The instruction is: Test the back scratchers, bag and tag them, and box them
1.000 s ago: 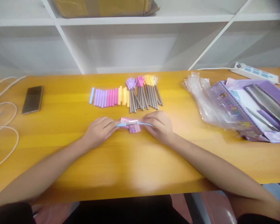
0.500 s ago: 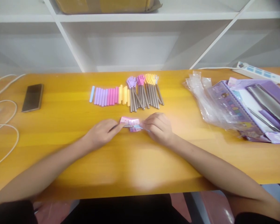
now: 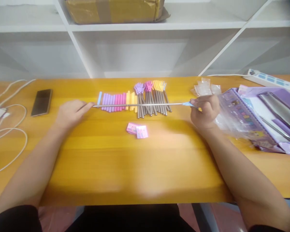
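A telescopic back scratcher (image 3: 157,104) is stretched out level between my hands, its thin metal rod drawn long. My left hand (image 3: 72,112) is closed on the rod's left end. At the other end my right hand (image 3: 206,111) is closed around the light blue head, mostly hidden by the fingers. Behind the rod lie several more back scratchers (image 3: 153,96) with purple, pink, yellow and blue claw heads. Left of them is a row of coloured handle sleeves (image 3: 114,100) in blue, purple, pink and yellow. Small pink cards (image 3: 141,132) lie on the table below the rod.
A phone (image 3: 41,102) and white cables (image 3: 24,141) lie at the left. On the right are clear plastic bags (image 3: 228,124), an open purple box (image 3: 256,129) with metal rods inside, and a power strip (image 3: 272,80). White shelving (image 3: 159,25) holding a cardboard box (image 3: 116,11) stands behind.
My hands have moved far apart, left and right, and away from me. The back scratcher between them has gone from short to fully drawn out. The pink cards are now uncovered.
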Available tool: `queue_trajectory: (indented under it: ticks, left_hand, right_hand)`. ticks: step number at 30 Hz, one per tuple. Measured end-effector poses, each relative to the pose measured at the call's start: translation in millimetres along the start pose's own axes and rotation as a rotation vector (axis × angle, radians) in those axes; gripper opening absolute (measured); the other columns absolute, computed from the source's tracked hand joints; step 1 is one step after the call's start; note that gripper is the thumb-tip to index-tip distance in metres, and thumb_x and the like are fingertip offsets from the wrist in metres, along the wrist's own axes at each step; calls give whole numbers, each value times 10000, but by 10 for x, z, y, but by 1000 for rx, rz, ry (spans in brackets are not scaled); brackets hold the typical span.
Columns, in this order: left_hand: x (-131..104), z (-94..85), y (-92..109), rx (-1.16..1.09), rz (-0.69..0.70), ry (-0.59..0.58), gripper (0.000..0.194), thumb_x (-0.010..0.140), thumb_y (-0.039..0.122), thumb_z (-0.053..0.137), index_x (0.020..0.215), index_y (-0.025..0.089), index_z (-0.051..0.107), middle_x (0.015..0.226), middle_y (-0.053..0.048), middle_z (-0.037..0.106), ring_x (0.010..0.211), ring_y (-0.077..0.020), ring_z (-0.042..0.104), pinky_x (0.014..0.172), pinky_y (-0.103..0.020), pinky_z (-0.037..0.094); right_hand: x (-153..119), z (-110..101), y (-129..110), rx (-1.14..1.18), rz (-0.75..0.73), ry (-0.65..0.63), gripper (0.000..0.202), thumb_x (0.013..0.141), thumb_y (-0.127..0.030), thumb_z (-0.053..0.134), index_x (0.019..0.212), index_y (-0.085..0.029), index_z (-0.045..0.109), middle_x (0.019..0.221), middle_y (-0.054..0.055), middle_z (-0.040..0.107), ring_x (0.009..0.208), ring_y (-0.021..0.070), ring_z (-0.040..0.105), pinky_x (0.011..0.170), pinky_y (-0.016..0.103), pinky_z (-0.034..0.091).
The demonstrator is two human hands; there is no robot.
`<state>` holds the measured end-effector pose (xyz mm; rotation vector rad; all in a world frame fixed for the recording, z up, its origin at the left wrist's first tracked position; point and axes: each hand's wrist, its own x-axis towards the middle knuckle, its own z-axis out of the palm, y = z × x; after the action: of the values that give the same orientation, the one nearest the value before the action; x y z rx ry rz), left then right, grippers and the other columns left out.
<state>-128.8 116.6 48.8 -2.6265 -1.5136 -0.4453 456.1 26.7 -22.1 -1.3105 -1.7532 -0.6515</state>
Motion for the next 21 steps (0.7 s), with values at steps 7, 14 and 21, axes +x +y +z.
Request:
queue_trajectory:
  ticks: [7,14,21]
  left_hand:
    - [-28,45,-265,174,-69,-44,423,1110,413,376,1032,237,753,782,-46,540,756,-202,417,665,-356,228]
    - [-33,40,-424,275,-40,-17,483,1155,372,274,1354,233,692,888,-60,573,863,-221,394,789,-370,283]
    - [4,223,-498,179,-20,80,539,1125,571,317,1104,173,680,1006,-105,671,1013,-280,553,888,-415,375]
  right_hand:
    - [-41,5,410,-70,290,-50,309,952,-345,640,732,-266,437,803,91,609,850,232,579,831,415,468]
    - [-121,-5,653,-141,381,14,291,897,-294,696,742,-262,452,804,82,610,863,245,573,849,412,432]
    - [-120,106,587,62,132,16,166,988,-350,742,897,-242,654,900,114,685,862,242,591,769,369,440]
